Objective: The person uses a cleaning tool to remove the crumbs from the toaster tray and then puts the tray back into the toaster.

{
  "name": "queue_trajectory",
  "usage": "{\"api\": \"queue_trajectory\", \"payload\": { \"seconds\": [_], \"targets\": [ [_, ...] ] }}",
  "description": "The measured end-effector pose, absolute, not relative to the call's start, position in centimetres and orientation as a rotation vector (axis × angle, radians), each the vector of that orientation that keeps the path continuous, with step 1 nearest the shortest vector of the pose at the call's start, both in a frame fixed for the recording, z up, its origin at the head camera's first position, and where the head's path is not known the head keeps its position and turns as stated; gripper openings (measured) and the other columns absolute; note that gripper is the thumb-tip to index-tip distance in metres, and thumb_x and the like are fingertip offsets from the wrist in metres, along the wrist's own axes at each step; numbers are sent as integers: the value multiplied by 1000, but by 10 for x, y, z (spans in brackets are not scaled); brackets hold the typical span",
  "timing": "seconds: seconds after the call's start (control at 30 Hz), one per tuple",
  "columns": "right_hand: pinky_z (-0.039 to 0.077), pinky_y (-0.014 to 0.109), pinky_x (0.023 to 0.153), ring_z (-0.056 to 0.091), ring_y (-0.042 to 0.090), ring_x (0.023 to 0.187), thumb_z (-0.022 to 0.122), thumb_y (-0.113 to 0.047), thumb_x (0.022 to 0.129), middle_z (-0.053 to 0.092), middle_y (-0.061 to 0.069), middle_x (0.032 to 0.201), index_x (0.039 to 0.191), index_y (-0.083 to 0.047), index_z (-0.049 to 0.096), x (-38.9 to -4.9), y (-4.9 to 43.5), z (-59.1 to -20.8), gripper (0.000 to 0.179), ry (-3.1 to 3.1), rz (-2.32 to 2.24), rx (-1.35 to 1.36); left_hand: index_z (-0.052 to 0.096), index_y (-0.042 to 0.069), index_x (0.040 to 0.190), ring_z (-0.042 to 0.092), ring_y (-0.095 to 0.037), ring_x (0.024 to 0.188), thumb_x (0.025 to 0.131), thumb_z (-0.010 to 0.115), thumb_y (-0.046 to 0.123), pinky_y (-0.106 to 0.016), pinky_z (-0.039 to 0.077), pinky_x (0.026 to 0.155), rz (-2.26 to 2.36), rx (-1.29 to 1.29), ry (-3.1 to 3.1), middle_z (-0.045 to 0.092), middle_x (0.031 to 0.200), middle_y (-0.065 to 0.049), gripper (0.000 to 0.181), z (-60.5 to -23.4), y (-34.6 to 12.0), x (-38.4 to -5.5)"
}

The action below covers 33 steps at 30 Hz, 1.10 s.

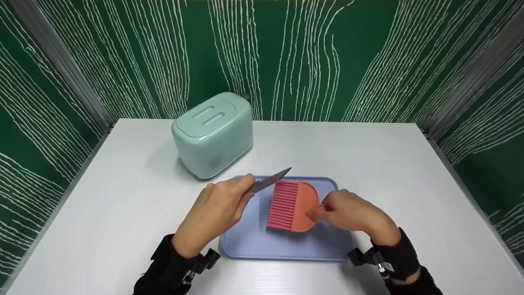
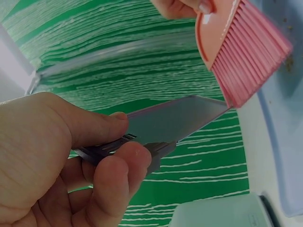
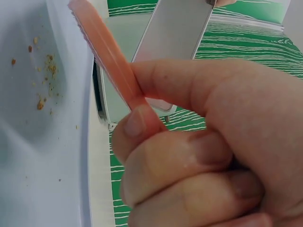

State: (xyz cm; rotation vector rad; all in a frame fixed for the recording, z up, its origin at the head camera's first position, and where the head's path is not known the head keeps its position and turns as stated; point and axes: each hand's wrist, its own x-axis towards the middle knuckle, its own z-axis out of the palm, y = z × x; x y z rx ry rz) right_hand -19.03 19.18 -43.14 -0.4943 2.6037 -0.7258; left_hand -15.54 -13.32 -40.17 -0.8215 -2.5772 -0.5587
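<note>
My left hand (image 1: pixel 221 207) grips the dark end of a thin grey metal crumb tray (image 1: pixel 272 179), thumb on top and fingers curled beneath. The crumb tray (image 2: pixel 182 118) slants up toward its far end. With my right hand (image 1: pixel 356 211) I hold an orange hand brush (image 1: pixel 305 207) by its short handle, over a blue serving tray (image 1: pixel 245 243). In the left wrist view, the corner of the pink bristles (image 2: pixel 253 52) lines up with the crumb tray's far end; whether they touch is unclear. Brown crumbs (image 3: pixel 51 68) lie scattered on the serving tray.
A mint-green toaster (image 1: pixel 213 137) stands on the white table (image 1: pixel 348 151), behind and left of the serving tray. Green panels (image 1: pixel 270 61) with white wavy lines rise behind the table and on both sides.
</note>
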Motion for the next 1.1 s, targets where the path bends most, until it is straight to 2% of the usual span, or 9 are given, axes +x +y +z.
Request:
{"api": "queue_trajectory", "payload": {
  "seconds": [0.5, 1.1],
  "targets": [
    [26, 24, 52, 37, 10, 55, 72, -46, 99, 35, -10, 58, 62, -23, 47, -193, 198, -428, 51, 2642, -716, -479, 57, 13, 97, 55, -9, 64, 103, 73, 14, -24, 48, 54, -558, -837, -2553, 63, 77, 4, 17, -404, -136, -158],
    [21, 23, 52, 31, 9, 53, 71, -45, 100, 31, -11, 57, 59, -23, 40, -190, 203, -418, 56, 2729, -687, -452, 58, 13, 97, 56, -10, 64, 103, 74, 15, -25, 49, 54, -575, -829, -2554, 64, 78, 4, 17, -407, -136, -160]
  ]
}}
